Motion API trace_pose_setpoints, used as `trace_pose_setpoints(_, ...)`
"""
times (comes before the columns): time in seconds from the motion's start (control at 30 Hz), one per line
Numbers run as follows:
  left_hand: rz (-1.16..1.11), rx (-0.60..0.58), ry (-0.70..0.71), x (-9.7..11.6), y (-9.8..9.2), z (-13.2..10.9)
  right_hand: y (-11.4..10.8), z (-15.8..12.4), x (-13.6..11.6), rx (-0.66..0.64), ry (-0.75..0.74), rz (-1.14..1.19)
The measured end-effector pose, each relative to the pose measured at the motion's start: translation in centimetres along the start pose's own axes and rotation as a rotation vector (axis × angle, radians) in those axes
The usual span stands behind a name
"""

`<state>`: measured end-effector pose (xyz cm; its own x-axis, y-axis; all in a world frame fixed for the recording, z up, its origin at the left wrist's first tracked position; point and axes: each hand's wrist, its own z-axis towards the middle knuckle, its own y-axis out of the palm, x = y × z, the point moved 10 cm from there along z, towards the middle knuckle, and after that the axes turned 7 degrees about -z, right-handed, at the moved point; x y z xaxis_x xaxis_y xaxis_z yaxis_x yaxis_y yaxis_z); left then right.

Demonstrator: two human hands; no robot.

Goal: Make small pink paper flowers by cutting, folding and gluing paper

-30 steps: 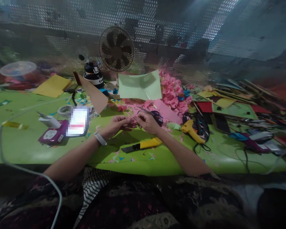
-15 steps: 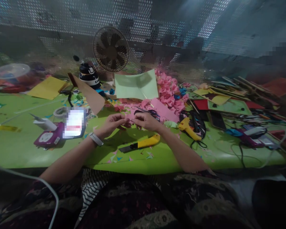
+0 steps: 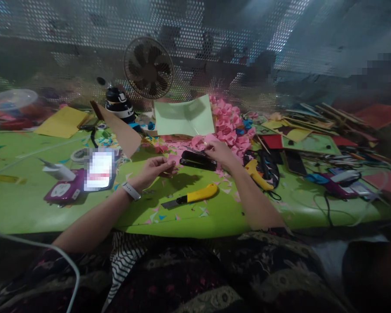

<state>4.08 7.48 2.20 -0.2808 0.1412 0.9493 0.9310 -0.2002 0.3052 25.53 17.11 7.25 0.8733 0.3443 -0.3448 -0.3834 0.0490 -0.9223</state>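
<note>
Scraps (image 3: 159, 216) litter green table (image 3: 26, 208) (mesh wall (image 3: 68, 26) behind); left hand (image 3: 151, 169) pinches paper (image 3: 172, 159).

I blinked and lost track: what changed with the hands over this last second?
The right hand let go and moved away from the left hand, out to the pink scraps by the black stapler. The left hand kept its small pink piece. The yellow cutter stayed put.
</note>
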Motion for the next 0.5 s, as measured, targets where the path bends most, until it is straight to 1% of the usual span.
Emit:
trace_pose_setpoints(0.03, -0.006, 0.008, -0.001, 0.0, -0.1, 0.0, 0.6, 0.2, 0.8, -0.061, 0.013, -0.037)
trace_pose_setpoints(0.1, -0.017, 0.021, -0.004, -0.2, -0.3, 0.1, 1.4, 0.4, 1.7, -0.127, 0.004, -0.049)
trace_pose_setpoints(0.2, -0.025, 0.015, -0.016, -0.6, -0.4, 0.3, 1.9, 0.7, 2.2, -0.139, -0.016, -0.053)
trace_pose_setpoints(0.33, -0.009, 0.005, -0.032, -1.2, -0.5, 0.6, 3.0, 1.1, 2.8, -0.207, -0.007, -0.103)
trace_pose_setpoints(0.5, 0.011, -0.001, -0.039, -1.5, -0.7, 0.7, 3.7, 1.9, 2.9, -0.249, 0.009, -0.171)
